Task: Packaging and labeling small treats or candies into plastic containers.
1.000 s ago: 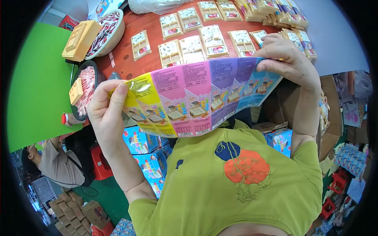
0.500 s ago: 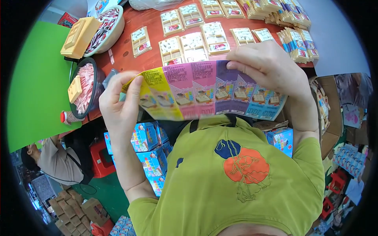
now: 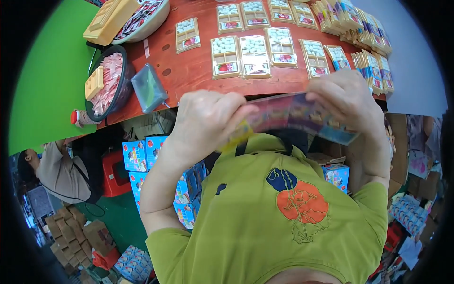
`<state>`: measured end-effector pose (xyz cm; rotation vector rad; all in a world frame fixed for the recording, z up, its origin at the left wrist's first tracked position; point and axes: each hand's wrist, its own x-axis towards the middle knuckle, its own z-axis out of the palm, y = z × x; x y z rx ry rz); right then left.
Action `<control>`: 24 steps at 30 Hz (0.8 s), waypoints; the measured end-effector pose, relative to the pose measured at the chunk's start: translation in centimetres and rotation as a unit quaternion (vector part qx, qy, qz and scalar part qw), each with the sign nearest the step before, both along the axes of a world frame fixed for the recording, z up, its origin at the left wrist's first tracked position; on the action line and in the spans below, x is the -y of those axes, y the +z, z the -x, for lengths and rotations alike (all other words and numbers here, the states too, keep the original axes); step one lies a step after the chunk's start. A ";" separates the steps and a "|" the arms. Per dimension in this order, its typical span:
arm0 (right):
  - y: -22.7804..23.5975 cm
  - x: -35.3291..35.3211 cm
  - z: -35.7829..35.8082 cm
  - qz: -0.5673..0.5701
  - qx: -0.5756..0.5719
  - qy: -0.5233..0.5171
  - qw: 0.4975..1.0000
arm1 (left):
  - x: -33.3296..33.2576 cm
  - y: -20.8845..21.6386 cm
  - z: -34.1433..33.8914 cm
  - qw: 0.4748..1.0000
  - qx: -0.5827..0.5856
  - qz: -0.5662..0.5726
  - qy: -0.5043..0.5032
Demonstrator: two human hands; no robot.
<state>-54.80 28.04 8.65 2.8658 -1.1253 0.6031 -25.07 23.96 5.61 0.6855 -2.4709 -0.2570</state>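
Between my two hands I hold a printed card sheet (image 3: 276,111) with yellow, pink, purple and blue strips; it is smeared by motion. My left hand (image 3: 205,125) is closed on its yellow end, back of the hand up. The far right part is pinched by my right hand (image 3: 347,99), near the blue strip. Past the sheet, on the red table (image 3: 189,78), stand several small cream trays (image 3: 255,57), each with pale white pieces and a little red-pictured packet in its compartments.
At the left are a black basin (image 3: 125,87) of pink sachets, a white basin (image 3: 158,21) of packets and a blue-green pouch (image 3: 149,87). Stacks of packed trays (image 3: 373,71) stand right. Blue boxes (image 3: 137,156) sit below the table; another person (image 3: 64,173) is at far left.
My left hand has moved right, toward my right hand, and turned over. The sheet, spread flat before, is now bowed and blurred. The view has shifted slightly, uncovering the pouch.
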 end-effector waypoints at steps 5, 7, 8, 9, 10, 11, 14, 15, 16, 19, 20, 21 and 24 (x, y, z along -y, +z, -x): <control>-0.1 0.3 0.0 -0.089 0.039 0.004 0.995 | -0.1 0.7 -4.0 0.994 -0.001 -0.105 -0.016; -0.5 0.8 1.0 -0.130 0.057 -0.001 0.990 | -0.3 1.9 -5.8 0.994 0.004 -0.109 0.002; -0.7 1.2 1.6 -0.173 0.077 -0.007 0.982 | -0.4 2.2 -6.6 0.990 -0.006 -0.144 0.010; -0.6 1.7 1.9 -0.170 0.077 -0.008 0.982 | -0.4 2.4 -7.5 0.984 -0.016 -0.179 0.018; -0.6 2.3 2.2 -0.203 0.089 -0.032 0.975 | -0.5 2.3 -8.4 0.978 -0.015 -0.202 0.039; -0.4 3.0 2.6 -0.235 0.100 -0.056 0.965 | -0.6 2.4 -9.1 0.979 -0.015 -0.200 0.040; -3.3 6.0 4.2 -0.360 0.252 -0.081 0.895 | -0.5 1.8 -10.6 0.957 -0.074 -0.252 0.121; -4.0 6.9 4.2 -0.403 0.370 -0.073 0.834 | -0.5 1.1 -11.0 0.957 -0.076 -0.251 0.121; -4.0 7.9 2.8 -0.346 0.366 -0.092 0.859 | -0.3 0.1 -11.4 0.935 -0.120 -0.296 0.152; -3.7 11.3 -1.6 -0.304 0.419 -0.112 0.848 | -0.4 -2.7 -12.9 0.886 -0.179 -0.381 0.195; -4.2 12.6 -2.8 -0.257 0.421 -0.140 0.858 | -0.5 -3.8 -13.3 0.838 -0.236 -0.444 0.209; -4.3 14.0 -3.7 -0.263 0.420 -0.134 0.858 | -0.7 -5.0 -13.7 0.782 -0.293 -0.503 0.222; -4.4 17.1 -6.8 -0.179 0.377 -0.207 0.885 | -0.9 -7.4 -14.5 0.749 -0.351 -0.519 0.215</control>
